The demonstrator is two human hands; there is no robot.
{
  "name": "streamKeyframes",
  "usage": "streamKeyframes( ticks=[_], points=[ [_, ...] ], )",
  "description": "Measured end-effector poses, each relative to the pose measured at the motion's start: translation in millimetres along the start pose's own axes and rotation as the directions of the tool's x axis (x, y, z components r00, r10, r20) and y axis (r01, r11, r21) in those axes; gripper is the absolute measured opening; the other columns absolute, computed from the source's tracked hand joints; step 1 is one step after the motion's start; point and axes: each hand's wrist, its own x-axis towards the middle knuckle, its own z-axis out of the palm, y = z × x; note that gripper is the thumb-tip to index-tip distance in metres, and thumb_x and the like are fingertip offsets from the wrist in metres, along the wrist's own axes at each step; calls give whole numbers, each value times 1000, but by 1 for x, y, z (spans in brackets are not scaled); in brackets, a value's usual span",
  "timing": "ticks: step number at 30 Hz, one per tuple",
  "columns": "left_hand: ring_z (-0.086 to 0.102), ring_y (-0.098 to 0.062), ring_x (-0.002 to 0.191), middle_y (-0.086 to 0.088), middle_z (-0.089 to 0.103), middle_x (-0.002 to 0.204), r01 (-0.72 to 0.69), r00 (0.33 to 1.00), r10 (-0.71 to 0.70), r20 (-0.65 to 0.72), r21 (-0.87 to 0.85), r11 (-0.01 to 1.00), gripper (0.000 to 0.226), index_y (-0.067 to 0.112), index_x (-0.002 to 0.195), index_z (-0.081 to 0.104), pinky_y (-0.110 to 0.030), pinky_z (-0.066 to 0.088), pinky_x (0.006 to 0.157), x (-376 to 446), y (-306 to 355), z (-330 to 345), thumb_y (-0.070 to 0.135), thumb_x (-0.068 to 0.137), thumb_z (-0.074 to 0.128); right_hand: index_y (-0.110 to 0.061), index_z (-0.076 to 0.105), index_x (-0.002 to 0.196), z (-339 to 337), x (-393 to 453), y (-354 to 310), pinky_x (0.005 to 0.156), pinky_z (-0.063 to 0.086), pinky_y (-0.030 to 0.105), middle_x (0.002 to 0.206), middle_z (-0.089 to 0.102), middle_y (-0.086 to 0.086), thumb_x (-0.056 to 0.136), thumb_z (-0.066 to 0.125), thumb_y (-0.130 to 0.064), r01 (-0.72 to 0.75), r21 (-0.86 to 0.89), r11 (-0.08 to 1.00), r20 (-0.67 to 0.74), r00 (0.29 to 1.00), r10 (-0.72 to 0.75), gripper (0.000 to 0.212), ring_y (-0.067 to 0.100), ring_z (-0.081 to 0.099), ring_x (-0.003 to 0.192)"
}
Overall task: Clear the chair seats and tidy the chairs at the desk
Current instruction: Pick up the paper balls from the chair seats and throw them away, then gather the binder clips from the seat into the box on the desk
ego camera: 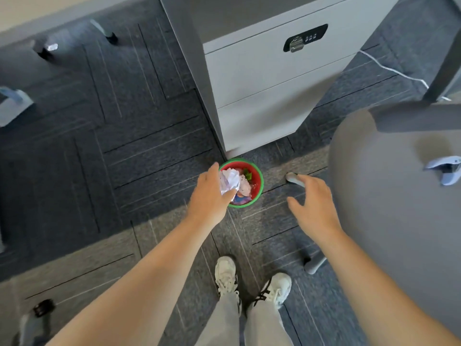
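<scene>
My left hand (209, 196) grips a crumpled white paper ball (229, 181) right above a small red bin with a green rim (259, 176) that stands on the carpet and holds several bits of rubbish. My right hand (313, 206) hovers open and empty to the right of the bin, fingers spread, beside the grey chair seat (389, 208). A light blue hole punch (445, 168) lies on that seat near the right edge of the view.
A white drawer cabinet (269, 91) with a black lock handle stands just behind the bin. Chair base legs (314, 264) reach over the grey carpet near my shoes. Other chair legs and casters (47, 49) show at far left. A white cable (394, 69) runs at upper right.
</scene>
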Motion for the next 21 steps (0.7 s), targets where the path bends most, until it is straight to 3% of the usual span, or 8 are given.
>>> streamKeyframes(
  ticks=[3, 8, 12, 17, 21],
  points=[
    [26, -23, 140, -9, 19, 155, -17, 1000, 17, 2, -3, 1000, 70, 13, 146, 10, -32, 30, 109, 4, 9, -5, 23, 91, 52, -10, 36, 138, -5, 0, 1, 112, 27, 35, 142, 38, 11, 91, 53, -14, -22, 8, 1000, -26, 999, 22, 49, 24, 32, 134],
    [49, -24, 121, -11, 48, 135, -90, 995, 83, 62, 121, 989, 36, 11, 127, 47, -34, 41, 95, -7, 22, -6, 18, 91, 49, -9, 42, 134, -20, -13, 5, 108, 32, 34, 139, 42, 10, 91, 52, -15, -75, 62, 995, -56, 995, 78, 44, 23, 36, 131],
    [54, -23, 114, -9, 58, 126, -235, 967, 214, 137, 160, 959, 31, 9, 120, 53, -35, 44, 93, -18, 68, -2, 18, 91, 50, -12, 45, 131, -53, -32, 19, 103, 36, 36, 135, 45, 8, 92, 50, -16, -136, 120, 983, -127, 980, 152, 40, 24, 40, 127],
    [53, -23, 116, -9, 54, 129, -463, 881, 428, 201, 189, 866, 32, 12, 122, 52, -34, 42, 96, -34, 156, 23, 21, 91, 51, -11, 43, 133, -106, -60, 66, 105, 35, 34, 138, 45, 9, 91, 49, -14, -260, 194, 946, -237, 923, 302, 43, 24, 38, 129],
    [49, -24, 120, -8, 51, 134, -609, 784, 521, 338, 257, 750, 37, 12, 126, 48, -36, 41, 97, -42, 218, 61, 20, 90, 50, -11, 43, 132, -133, -80, 117, 105, 34, 35, 137, 44, 10, 90, 48, -14, -389, 261, 884, -303, 836, 457, 42, 25, 37, 129]
  ],
)
